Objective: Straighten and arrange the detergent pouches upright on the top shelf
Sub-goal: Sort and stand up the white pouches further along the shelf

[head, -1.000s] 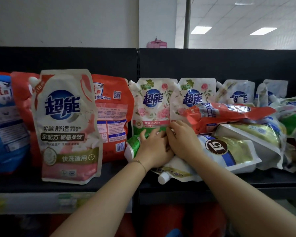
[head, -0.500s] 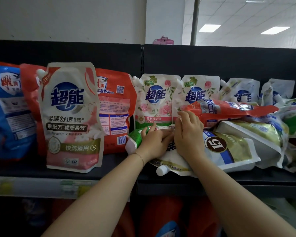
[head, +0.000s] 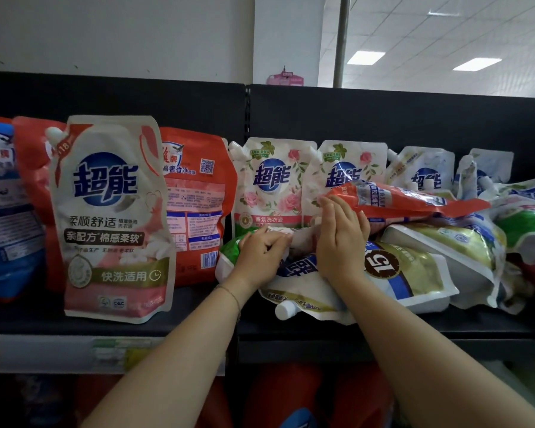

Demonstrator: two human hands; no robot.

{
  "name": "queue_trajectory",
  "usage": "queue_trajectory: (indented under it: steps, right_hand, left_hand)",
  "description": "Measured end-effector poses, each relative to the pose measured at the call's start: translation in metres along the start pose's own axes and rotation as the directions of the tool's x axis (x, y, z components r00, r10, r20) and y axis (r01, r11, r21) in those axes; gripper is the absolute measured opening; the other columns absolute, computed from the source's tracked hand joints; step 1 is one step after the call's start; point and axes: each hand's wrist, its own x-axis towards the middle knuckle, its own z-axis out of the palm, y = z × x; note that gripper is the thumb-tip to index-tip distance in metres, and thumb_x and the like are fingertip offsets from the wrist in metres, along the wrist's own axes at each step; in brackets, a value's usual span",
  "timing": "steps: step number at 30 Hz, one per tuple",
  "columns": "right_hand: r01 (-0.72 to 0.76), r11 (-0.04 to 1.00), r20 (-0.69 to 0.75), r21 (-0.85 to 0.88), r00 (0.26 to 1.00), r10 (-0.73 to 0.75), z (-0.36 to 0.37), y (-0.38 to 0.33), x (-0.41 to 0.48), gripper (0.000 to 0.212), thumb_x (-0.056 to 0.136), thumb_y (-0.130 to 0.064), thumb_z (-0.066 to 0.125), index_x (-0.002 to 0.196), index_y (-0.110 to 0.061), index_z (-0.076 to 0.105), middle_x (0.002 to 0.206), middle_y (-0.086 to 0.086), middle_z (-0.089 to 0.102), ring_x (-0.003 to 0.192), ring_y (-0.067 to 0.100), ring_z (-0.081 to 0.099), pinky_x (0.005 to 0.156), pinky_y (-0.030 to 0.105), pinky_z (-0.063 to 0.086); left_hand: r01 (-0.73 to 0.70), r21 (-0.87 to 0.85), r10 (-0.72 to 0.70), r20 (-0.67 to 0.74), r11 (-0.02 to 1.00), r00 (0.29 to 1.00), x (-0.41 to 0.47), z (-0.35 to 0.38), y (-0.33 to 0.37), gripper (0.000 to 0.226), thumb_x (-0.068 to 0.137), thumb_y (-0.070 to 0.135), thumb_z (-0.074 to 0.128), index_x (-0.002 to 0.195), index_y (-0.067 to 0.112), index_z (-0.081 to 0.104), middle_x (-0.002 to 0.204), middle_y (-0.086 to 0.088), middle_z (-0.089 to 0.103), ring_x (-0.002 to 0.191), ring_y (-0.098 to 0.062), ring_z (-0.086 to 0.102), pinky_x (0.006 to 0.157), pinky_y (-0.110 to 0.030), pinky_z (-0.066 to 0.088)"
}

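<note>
The top shelf [head: 28,324] runs across the middle of the frame, a black board with a black back panel.

At centre, the left hand [head: 261,253] lies on a green-and-white pouch [head: 229,253] that is flat on its side. The fingers are curled down and grip crumpled white film at its upper edge. A thin bracelet [head: 230,296] circles that wrist.

Just to the right, the right hand [head: 342,239] stands edge-on with its fingers straight and pressed together. The fingertips touch the left end of a red pouch [head: 414,203] that lies across the heap. The heel of this hand rests on a white-and-gold pouch [head: 414,273], which lies flat. Its capped spout [head: 286,310] points toward the shelf's front edge at lower centre.

Behind the hands a floral pouch [head: 269,186] stands upright against the back panel. A second floral pouch [head: 349,168] stands just right of it, with its lower part hidden by the red one.

In the left half of the frame a pink-and-white pouch [head: 115,217] stands upright near the front edge. An orange pouch [head: 195,211] stands upright behind it. A blue pouch [head: 3,211] is cut off by the left edge.

On the right, more pouches lie tumbled over one another. A pale gold pouch [head: 445,242] lies on its side under the red one, and a green pouch [head: 528,223] is at the right edge. White-and-blue pouches [head: 423,171] lean at the back, above the heap.

A blurred price strip [head: 74,350] runs under the shelf at lower left.
</note>
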Motion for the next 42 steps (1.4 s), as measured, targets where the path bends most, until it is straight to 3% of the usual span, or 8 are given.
queue_trajectory:
  steps: [5, 9, 16, 23, 29, 34, 37, 42]
  right_hand:
    - [-0.095, 0.98, 0.021, 0.174, 0.995, 0.093, -0.006, -0.007, 0.018, 0.055, 0.098, -0.039, 0.018, 0.102, -0.01, 0.065, 0.106, 0.0, 0.063, 0.101, 0.007, 0.049, 0.115, 0.042, 0.018]
    - [-0.144, 0.985, -0.009, 0.098, 0.989, 0.145, -0.007, 0.0, 0.023, 0.032, 0.098, -0.03, 0.039, 0.111, -0.008, 0.057, 0.118, 0.006, 0.052, 0.115, 0.024, 0.043, 0.103, 0.051, 0.034]
    - [0.37, 0.902, -0.002, -0.225, 0.925, -0.38, 0.001, -0.003, 0.003, 0.042, 0.086, -0.029, 0.045, 0.124, -0.016, 0.038, 0.141, 0.009, 0.025, 0.13, 0.031, 0.026, 0.105, 0.039, 0.022]
    - [0.751, 0.583, 0.176, -0.31, 0.648, -0.741, 0.006, -0.002, 0.002, 0.01, 0.081, -0.018, 0.051, 0.079, -0.009, 0.058, 0.073, 0.004, 0.056, 0.068, 0.026, 0.049, 0.065, 0.035, 0.036]
    - [0.564, 0.81, 0.407, -0.159, 0.785, -0.466, 0.006, -0.01, 0.013, 0.023, 0.083, -0.02, 0.047, 0.063, -0.01, 0.05, 0.056, 0.006, 0.056, 0.051, 0.03, 0.051, 0.049, 0.029, 0.037]
    - [0.476, 0.837, 0.451, -0.27, 0.83, -0.327, 0.01, -0.025, 0.015, 0.026, 0.085, -0.026, 0.056, 0.102, -0.006, 0.058, 0.099, 0.011, 0.064, 0.094, 0.033, 0.057, 0.074, 0.035, 0.038]
    - [0.426, 0.853, 0.607, -0.301, 0.775, -0.173, 0.011, -0.032, 0.024, 0.07, 0.09, -0.041, 0.053, 0.149, -0.018, 0.022, 0.158, 0.01, 0.014, 0.145, 0.028, 0.016, 0.112, 0.047, 0.022]
    - [0.335, 0.925, 0.763, -0.179, 0.64, -0.085, 0.021, -0.044, 0.029, 0.089, 0.09, -0.025, 0.06, 0.153, -0.018, -0.003, 0.16, 0.008, -0.012, 0.144, 0.033, 0.02, 0.11, 0.045, 0.032]
  left_hand:
    - [-0.041, -0.088, 0.036, -0.054, 0.995, 0.998, 0.001, -0.004, 0.004, 0.051, 0.087, 0.05, 0.048, 0.062, 0.008, 0.062, 0.064, -0.005, 0.061, 0.075, -0.019, 0.059, 0.08, -0.039, 0.047]
    - [-0.067, -0.055, 0.057, -0.171, 0.996, 0.984, 0.005, -0.005, 0.01, 0.053, 0.096, 0.019, 0.055, 0.048, 0.023, 0.033, 0.045, 0.009, 0.031, 0.045, -0.004, 0.031, 0.051, -0.027, 0.027]
    - [-0.097, -0.057, 0.077, -0.282, 0.994, 0.956, 0.012, -0.017, 0.017, 0.052, 0.098, 0.015, 0.051, 0.049, 0.021, 0.032, 0.042, 0.01, 0.03, 0.042, -0.004, 0.033, 0.045, -0.018, 0.022]
    - [-0.095, -0.09, 0.053, -0.39, 0.991, 0.919, 0.021, -0.024, 0.018, 0.05, 0.099, 0.02, 0.049, 0.051, 0.019, 0.034, 0.044, 0.008, 0.03, 0.043, -0.005, 0.03, 0.045, -0.019, 0.021]
    - [-0.084, -0.181, 0.0, -0.424, 0.98, 0.906, 0.032, -0.029, 0.019, 0.048, 0.099, 0.022, 0.048, 0.053, 0.018, 0.036, 0.048, 0.006, 0.035, 0.045, -0.004, 0.029, 0.046, -0.021, 0.024]
    - [-0.022, -0.249, -0.107, -0.491, 0.968, 0.864, 0.036, -0.029, 0.026, 0.045, 0.101, 0.022, 0.043, 0.057, 0.019, 0.037, 0.052, 0.006, 0.035, 0.046, -0.002, 0.031, 0.046, -0.017, 0.027]
    - [0.069, -0.401, -0.302, -0.553, 0.913, 0.777, 0.043, -0.037, 0.024, 0.042, 0.102, 0.026, 0.038, 0.061, 0.018, 0.041, 0.059, 0.003, 0.042, 0.056, -0.011, 0.041, 0.054, -0.025, 0.034]
    - [0.042, -0.233, -0.158, -0.505, 0.972, 0.848, 0.028, -0.035, 0.026, 0.03, 0.103, 0.021, 0.033, 0.078, 0.013, 0.048, 0.073, 0.003, 0.051, 0.067, -0.009, 0.048, 0.064, -0.024, 0.038]
